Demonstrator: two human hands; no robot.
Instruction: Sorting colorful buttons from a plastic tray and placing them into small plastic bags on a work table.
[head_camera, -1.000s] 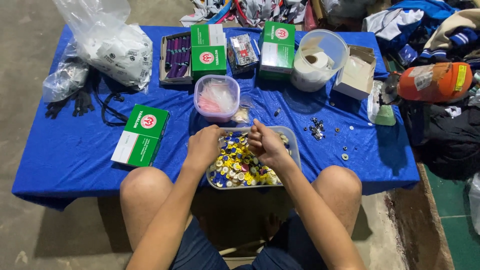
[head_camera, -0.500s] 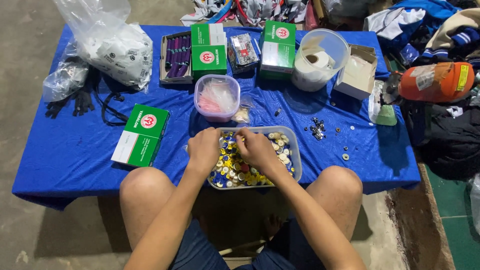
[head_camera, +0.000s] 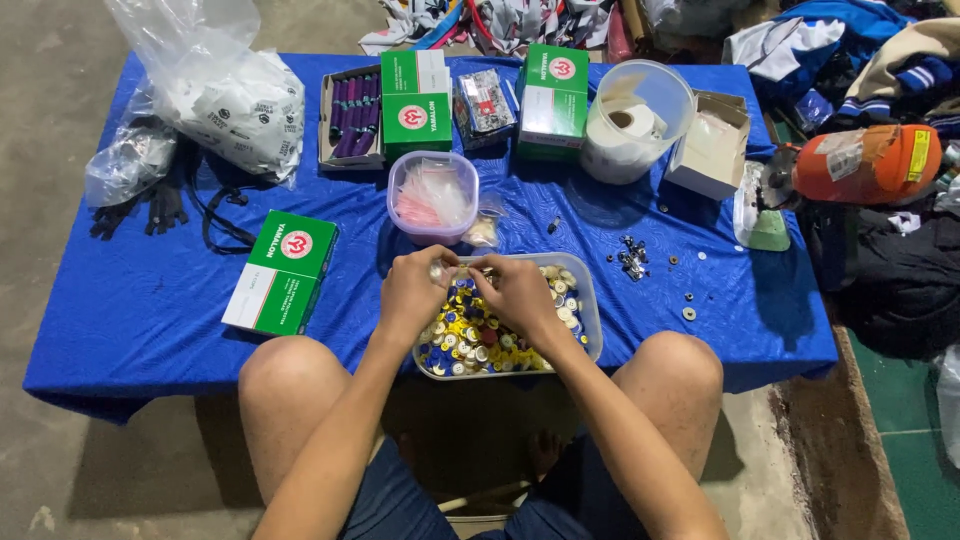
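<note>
Broadly, a low table covered with a blue cloth (head_camera: 150, 300) fills the view, and the person sits at its near edge with bare knees on both sides. At the far left lies a large clear plastic bag with white printed pieces (head_camera: 225, 95). Behind the middle stand two green and white cardboard boxes (head_camera: 416, 105), and a third such box (head_camera: 282, 272) lies flat near the left knee. To the right is a round clear plastic tub holding a white tape roll (head_camera: 640, 120). Closer to the person is a small round clear container with pink-white plastic bags inside (head_camera: 432, 195).

Directly at the near edge is a clear rectangular plastic tray (head_camera: 592, 310) full of small yellow, blue and white caps (head_camera: 470, 335). Both hands are above the far part of this tray, close together. The left hand (head_camera: 412, 292) has the fingers curled narrow, pinching something small; the right hand (head_camera: 520, 292) is curled the same way and its fingertips meet the left ones. What they pinch is too small to tell. Some small dark metal parts (head_camera: 630, 260) lie scattered right of the tray.
</note>
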